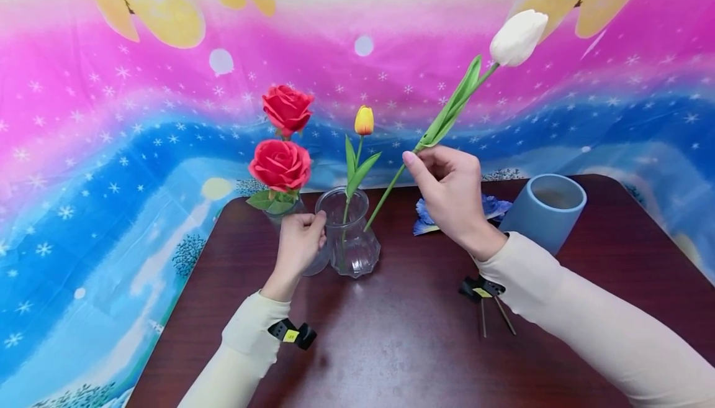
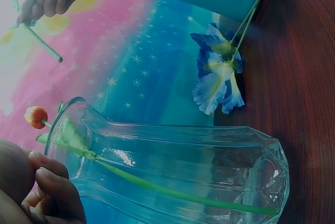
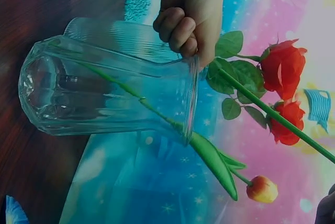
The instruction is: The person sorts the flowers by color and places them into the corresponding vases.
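My right hand [image 1: 452, 194] pinches the green stem of a white tulip [image 1: 519, 38], its bloom tilted up to the right. The stem's lower end hangs free close to a clear glass vase [image 1: 357, 253], which stands upright on the table. At the vase's left rim, my left hand [image 1: 298, 240] grips the glass between thumb and curled fingers. Inside that vase leans a yellow-orange tulip [image 1: 364, 120], its stem reaching the bottom in the left wrist view.
Two red roses [image 1: 279, 166] stand in a ribbed glass [image 3: 120, 30], partly behind my left hand. Blue flowers [image 2: 217, 77] lie on the dark wooden table [image 1: 357, 346], beside a blue-grey vase [image 1: 542, 222] at right. A printed cloth backdrop [image 1: 139, 166] hangs behind.
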The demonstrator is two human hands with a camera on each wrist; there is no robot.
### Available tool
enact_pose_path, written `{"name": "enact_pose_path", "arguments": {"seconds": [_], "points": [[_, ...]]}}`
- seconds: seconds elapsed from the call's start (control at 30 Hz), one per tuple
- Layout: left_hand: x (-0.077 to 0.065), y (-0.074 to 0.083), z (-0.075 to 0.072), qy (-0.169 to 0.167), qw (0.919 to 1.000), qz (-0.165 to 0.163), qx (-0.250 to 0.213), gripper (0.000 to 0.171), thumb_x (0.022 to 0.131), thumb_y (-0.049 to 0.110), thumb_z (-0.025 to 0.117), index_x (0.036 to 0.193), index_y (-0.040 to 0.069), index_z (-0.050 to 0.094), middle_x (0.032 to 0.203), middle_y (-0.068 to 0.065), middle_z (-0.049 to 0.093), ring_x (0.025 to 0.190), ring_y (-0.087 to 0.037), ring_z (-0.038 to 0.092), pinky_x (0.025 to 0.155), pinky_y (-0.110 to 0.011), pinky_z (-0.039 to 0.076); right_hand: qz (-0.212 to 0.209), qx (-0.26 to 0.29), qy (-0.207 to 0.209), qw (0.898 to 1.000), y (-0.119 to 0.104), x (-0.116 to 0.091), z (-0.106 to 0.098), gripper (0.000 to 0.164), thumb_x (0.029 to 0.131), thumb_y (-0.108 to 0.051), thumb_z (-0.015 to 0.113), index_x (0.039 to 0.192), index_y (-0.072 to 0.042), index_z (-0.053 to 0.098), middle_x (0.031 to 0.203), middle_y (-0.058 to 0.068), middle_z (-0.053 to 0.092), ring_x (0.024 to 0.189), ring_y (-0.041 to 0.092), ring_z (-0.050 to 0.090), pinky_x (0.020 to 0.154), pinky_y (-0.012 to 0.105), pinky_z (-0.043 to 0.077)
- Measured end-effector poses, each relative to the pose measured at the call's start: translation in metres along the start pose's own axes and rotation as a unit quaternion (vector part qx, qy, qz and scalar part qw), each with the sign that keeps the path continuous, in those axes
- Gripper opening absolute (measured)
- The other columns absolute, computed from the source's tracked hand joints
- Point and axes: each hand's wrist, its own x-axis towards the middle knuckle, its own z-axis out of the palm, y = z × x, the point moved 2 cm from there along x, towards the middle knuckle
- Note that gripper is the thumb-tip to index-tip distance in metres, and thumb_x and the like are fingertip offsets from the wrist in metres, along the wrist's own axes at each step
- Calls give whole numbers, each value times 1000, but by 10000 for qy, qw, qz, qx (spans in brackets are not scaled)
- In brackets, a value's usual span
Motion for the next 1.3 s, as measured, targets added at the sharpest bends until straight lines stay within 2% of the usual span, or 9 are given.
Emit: {"name": "enact_pose_path", "arguments": {"seconds": [0.37,0.53,0.9,1.3], "points": [[0,0,0,3,9999,-7,-113,51,101,13,55,51,5,52,41,5,45,33,-2,38,38,-18,31,13,150,213,9997,1,8,8,16,94,-10,71,86,3,75,58,-3,49,49,9,38,50,26,31],[0,0,0,-3,9999,0,-131,51,101,12,55,51,6,51,41,5,45,33,-2,38,37,-18,30,100,135,254,9995,4,11,16,17,94,-12,72,87,2,76,59,1,52,49,10,37,49,24,31],[0,0,0,-2,10000,-1,-99,51,101,13,55,51,6,52,41,5,45,33,-2,38,37,-18,30,263,-159,-123,9995,11,8,40,16,95,-16,72,92,-2,78,64,10,64,54,13,43,53,23,33],[0,0,-1,-12,10000,-26,-67,51,101,13,55,51,5,53,41,5,46,34,-2,39,38,-18,31,556,-473,-768,9944,23,-3,62,18,96,-21,70,94,-5,78,73,9,71,60,16,55,59,27,42]]}}
